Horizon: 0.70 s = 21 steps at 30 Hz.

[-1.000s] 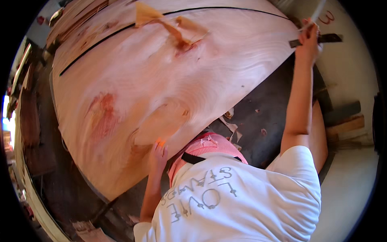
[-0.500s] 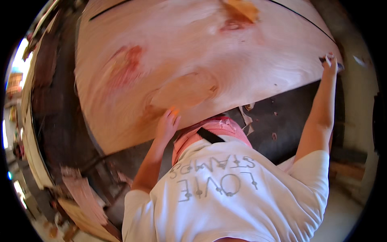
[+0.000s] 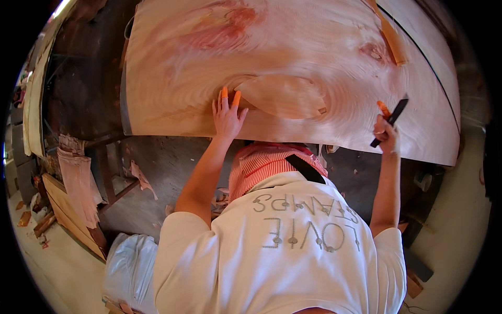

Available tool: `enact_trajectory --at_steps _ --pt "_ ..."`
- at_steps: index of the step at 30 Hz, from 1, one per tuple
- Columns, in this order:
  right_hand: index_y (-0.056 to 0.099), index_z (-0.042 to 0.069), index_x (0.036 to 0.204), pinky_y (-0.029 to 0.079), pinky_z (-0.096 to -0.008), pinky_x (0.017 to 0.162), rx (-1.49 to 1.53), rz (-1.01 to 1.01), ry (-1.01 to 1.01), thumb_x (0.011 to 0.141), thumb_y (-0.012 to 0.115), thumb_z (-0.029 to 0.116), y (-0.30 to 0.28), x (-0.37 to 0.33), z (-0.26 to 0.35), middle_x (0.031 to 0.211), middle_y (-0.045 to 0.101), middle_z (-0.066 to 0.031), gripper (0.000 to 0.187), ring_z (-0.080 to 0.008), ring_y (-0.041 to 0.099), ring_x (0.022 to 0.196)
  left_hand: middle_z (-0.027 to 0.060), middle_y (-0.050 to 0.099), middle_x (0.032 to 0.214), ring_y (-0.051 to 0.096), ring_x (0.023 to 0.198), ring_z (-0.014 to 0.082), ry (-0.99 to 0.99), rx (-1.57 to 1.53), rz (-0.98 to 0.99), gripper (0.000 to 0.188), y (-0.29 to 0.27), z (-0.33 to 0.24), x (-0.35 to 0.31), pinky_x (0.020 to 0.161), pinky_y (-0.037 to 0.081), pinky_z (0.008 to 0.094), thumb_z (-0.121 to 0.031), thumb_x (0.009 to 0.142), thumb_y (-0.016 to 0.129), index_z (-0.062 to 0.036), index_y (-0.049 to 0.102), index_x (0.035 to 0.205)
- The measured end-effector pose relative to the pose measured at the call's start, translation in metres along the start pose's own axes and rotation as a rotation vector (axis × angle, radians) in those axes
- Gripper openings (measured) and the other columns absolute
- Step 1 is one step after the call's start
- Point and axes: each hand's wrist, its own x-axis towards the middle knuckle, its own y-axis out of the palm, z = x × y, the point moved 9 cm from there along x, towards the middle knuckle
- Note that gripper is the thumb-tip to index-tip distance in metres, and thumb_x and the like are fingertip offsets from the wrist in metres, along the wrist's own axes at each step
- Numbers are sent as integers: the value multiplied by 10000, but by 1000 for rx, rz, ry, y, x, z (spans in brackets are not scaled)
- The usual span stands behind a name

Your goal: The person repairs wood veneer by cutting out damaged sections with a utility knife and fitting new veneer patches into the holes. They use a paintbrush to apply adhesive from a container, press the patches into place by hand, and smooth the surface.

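Note:
A large thin pale wood veneer sheet (image 3: 178,112) with swirling grain and reddish patches lies before me. Set in its near part is an oval wood patch (image 3: 282,98) of smoother grain. My left hand (image 3: 228,121) rests on the sheet just left of the oval, fingers spread, with orange covers on two fingertips. Near the sheet's right front edge, my right hand (image 3: 386,133) is closed around a flat black bar-like tool (image 3: 399,111), tilted up to the right. Its exact kind cannot be made out. An orange cover shows on a right finger too.
A tan strip (image 3: 393,42) lies at the far right of the sheet, near a thin black cord (image 3: 436,70). Torn veneer pieces (image 3: 78,175) hang at the left, above a leaning wooden board (image 3: 70,212). A silvery wrapped bundle (image 3: 130,272) stands at lower left.
My right hand has come from the sheet's far right edge, left and nearer, with the black tool now plainly visible. My left hand has spread beside the oval. The view has shifted.

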Motion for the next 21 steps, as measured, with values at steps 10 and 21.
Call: enact_trajectory --at_steps 10,21 --pt "515 62 945 250 -178 417 186 90 295 795 664 183 134 19 -94 623 434 43 244 -31 374 466 182 324 1358 305 1268 338 -32 -75 -60 514 5 15 -7 1018 232 517 -347 785 611 -151 489 1244" --pt "426 74 1294 247 -174 423 -185 377 513 889 501 145 233 105 -204 718 483 17 417 -28 310 465 156 327 1365 305 1272 307 -80 -131 -60 523 7 25 -7 1033 204 506 -357 763 611 -172 489 1237"
